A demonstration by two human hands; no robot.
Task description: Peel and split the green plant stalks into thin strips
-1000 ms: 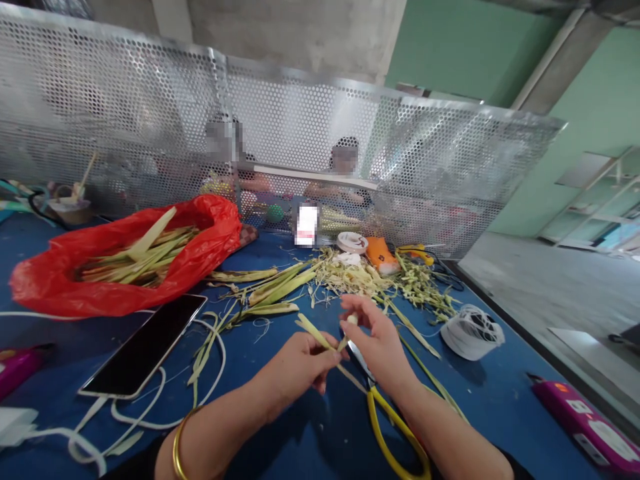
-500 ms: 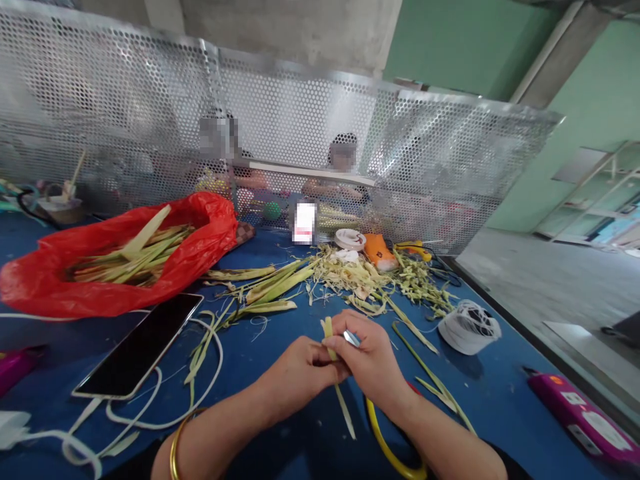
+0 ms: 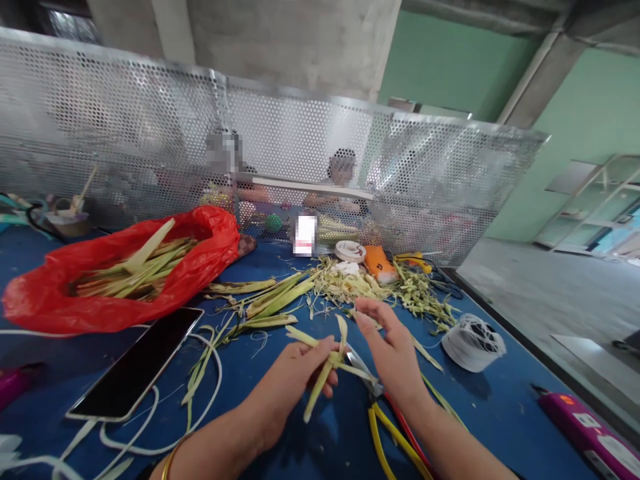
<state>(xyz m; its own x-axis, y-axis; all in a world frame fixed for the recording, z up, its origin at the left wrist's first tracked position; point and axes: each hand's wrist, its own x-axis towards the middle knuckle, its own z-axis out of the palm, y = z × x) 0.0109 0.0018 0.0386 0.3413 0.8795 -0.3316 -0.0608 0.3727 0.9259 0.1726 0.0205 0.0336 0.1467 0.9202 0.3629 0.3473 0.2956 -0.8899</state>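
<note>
Between thumb and fingers, my left hand (image 3: 303, 373) pinches a knotted piece of pale green leaf strips (image 3: 334, 360) whose ends point in several directions. To its right my right hand (image 3: 390, 347) is raised with fingers apart, holding nothing that I can see. Pliers (image 3: 377, 407) with yellow and red handles lie on the table between the hands, their metal jaws close to the knotted strips. Beyond the hands lies a pile of shredded pale strips (image 3: 345, 283), with longer green leaves (image 3: 280, 297) to its left.
A red bag (image 3: 120, 307) of leaves and a black-screened phone (image 3: 137, 367) with a white cable are at left. A white string spool (image 3: 473, 343) and a purple tool (image 3: 585, 427) lie at right. Behind a perforated metal screen (image 3: 300, 140) sit two people.
My right hand has let go of the strips and moved right, opening. The knotted strips now show spread in my left hand, and the pliers are more visible. The view has tilted up slightly.
</note>
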